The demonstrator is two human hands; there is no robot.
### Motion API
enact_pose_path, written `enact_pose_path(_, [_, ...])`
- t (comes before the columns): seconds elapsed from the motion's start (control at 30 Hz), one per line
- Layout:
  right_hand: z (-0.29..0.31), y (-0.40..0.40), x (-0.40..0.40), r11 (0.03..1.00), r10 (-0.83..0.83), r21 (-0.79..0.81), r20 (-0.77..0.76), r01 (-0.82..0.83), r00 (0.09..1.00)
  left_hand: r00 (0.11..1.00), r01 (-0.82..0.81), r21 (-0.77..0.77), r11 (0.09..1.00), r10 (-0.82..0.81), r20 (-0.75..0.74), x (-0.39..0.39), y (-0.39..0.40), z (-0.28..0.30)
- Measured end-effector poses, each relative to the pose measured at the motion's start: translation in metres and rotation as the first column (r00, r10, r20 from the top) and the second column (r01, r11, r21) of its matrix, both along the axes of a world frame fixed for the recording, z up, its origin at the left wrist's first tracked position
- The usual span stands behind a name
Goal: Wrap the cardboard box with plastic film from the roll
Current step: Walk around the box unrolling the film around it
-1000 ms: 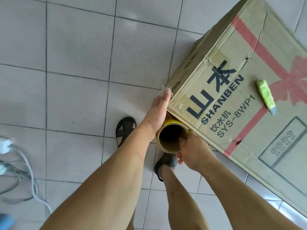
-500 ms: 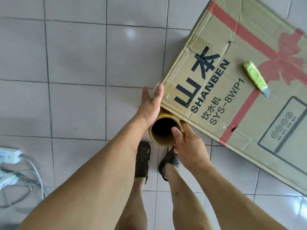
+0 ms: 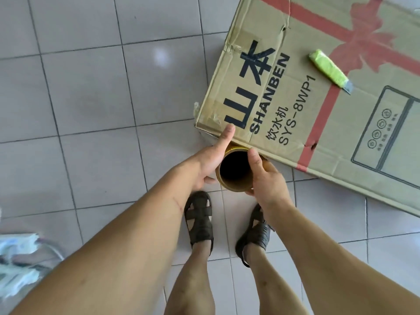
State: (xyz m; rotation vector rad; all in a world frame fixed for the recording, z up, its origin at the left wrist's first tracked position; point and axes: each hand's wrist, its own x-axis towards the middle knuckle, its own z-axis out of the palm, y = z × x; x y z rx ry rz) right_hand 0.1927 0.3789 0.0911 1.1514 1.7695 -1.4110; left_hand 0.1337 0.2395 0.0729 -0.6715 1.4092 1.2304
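One cardboard box [image 3: 318,114]. One film roll [image 3: 236,171] between two hands: left hand [image 3: 209,162], right hand [image 3: 268,176]. One green utility knife [image 3: 329,70] beyond right hand. Two sandals [image 3: 200,221].

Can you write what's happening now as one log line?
step: wrapping | both hands, left hand and right hand, hold roll against cardboard box | green knife on box

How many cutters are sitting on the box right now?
1. A green utility knife lies on the top face of the cardboard box, beside the red ribbon print, away from both hands. The far part of the box is out of frame, so others may be hidden.
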Motion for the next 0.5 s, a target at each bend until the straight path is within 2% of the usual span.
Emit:
enact_pose_path(0.07, [0.002, -0.002, 0.002, 0.998, 0.028, -0.056, 0.065, -0.024, 0.997, 0.999, 0.027, -0.017, 0.999, -0.028, -0.026, -0.002, 0.005, -0.006])
enact_pose_path(0.17, [0.008, -0.001, 0.006, 0.997, 0.037, -0.077, 0.052, -0.033, 0.998, 0.994, 0.003, -0.040, 0.999, -0.008, -0.112, 0.009, 0.014, -0.018])
enact_pose_path(0.3, [0.005, 0.014, 0.012, 0.978, 0.205, 0.031, 0.011, -0.205, 0.979, 0.999, 0.018, 0.003, 1.000, -0.018, -0.042, 0.018, 0.021, -0.003])
enact_pose_path(0.37, [0.004, 0.021, 0.009, 0.965, 0.261, 0.033, 0.014, -0.261, 0.965, 1.000, 0.014, -0.016, 1.000, -0.014, -0.025, 0.019, 0.025, 0.000])
enact_pose_path(0.5, [0.006, 0.033, 0.006, 0.980, 0.154, -0.141, 0.062, -0.144, 0.986, 0.990, -0.004, -0.047, 0.999, -0.002, -0.139, 0.019, 0.038, -0.007])
